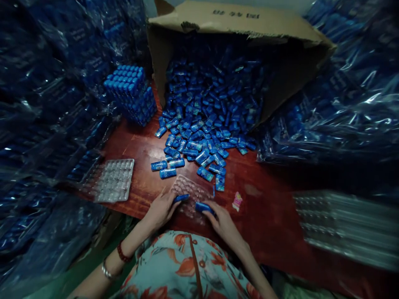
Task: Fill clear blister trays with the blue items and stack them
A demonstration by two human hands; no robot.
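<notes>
Close to the table's near edge, my left hand (163,207) is closed on a small blue container (181,198). Opposite it, my right hand (220,216) grips another blue container (204,207) between thumb and fingers. Both hands are over a clear plastic tray (190,186) with rows of round hollows, which lies flat on the table. Part of the tray is hidden by my hands. Just beyond it lie several loose blue containers (168,173), with printed labels on their sides.
A cardboard box (237,20) on its side spills a heap of blue containers (212,108) onto the red-brown table (264,216). A stacked block of them (131,93) stands left. Clear trays (115,180) lie left, with a tray stack (346,224) right. Plastic-wrapped packs (349,112) flank both sides.
</notes>
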